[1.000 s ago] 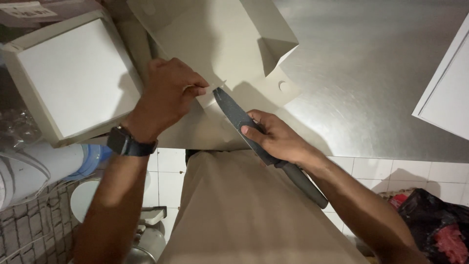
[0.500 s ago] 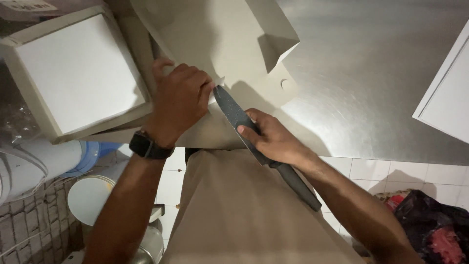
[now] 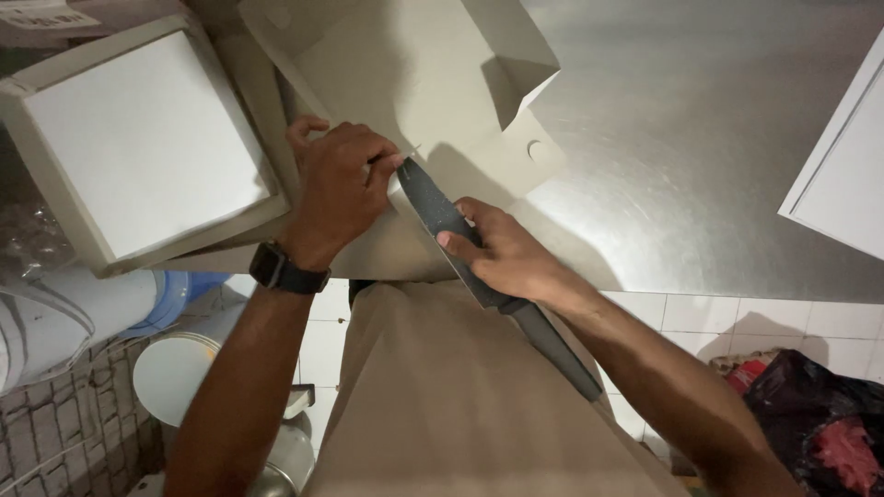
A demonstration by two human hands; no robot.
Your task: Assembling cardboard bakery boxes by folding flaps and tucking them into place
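Note:
An unfolded grey-white cardboard box blank (image 3: pixel 405 64) lies on the steel counter (image 3: pixel 700 156) near its front edge. My left hand (image 3: pixel 341 184), with a black watch on the wrist, presses down on the cardboard with bent fingers. My right hand (image 3: pixel 502 253) grips a long dark knife (image 3: pixel 433 207) by the blade near the handle. The handle runs back under my forearm, and the blade tip rests on the cardboard beside my left fingertips.
A folded white box (image 3: pixel 138 147) sits at the counter's left end, partly over the cardboard. Another white box edge (image 3: pixel 843 184) shows at the right. Below the counter are white buckets (image 3: pixel 184 368), tiled floor and a dark bag (image 3: pixel 820 423).
My left hand has slid a little to the right along the cardboard toward the knife tip. The knife and my right hand have stayed nearly in place.

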